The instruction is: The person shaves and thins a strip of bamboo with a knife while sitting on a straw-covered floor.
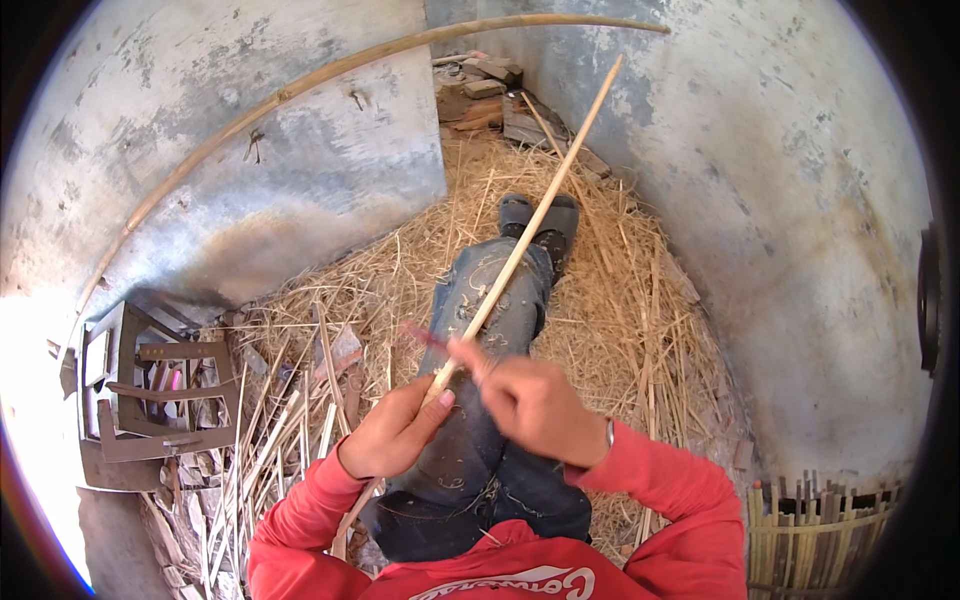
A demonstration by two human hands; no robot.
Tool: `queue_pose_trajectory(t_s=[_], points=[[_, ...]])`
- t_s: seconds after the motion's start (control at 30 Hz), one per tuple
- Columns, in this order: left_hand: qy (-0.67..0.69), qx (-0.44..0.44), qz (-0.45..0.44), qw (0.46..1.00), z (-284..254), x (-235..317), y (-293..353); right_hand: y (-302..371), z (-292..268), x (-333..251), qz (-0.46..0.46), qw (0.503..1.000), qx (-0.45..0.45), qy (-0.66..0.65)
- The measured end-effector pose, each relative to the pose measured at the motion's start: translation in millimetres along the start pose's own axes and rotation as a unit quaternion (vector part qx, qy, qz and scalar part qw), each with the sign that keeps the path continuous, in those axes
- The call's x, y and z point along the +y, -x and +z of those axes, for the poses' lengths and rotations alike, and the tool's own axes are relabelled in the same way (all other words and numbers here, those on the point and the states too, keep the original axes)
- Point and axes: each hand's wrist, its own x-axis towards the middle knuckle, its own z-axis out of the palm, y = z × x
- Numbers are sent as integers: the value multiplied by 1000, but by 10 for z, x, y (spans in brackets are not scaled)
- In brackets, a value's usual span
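A long pale stick, bamboo by its look, slants up and away over my outstretched legs. My left hand is closed around its near part, thumb on top. The stick's lower end passes beneath my left forearm. Beside it on the right, my right hand is closed on a narrow dark-red, knife-like tool, blurred by motion, that crosses the stick just beyond my left hand. My blue jeans are dotted with curled shavings.
Straw-like shavings cover the floor, with split strips to the left. A brown metal frame stands at the left. A long pole leans along the wall. Bricks lie far off; a slatted bamboo piece is at lower right.
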Motion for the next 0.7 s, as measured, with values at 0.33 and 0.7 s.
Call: queue_pose_trajectory(t_s=[0.33,0.7], points=[[-80,34,52,995,36,-112,-16,2,-87,61,-10,1000,1,30],[-249,71,99,961,-317,-181,319,-1079,-1372,1203,71,947,243,198]])
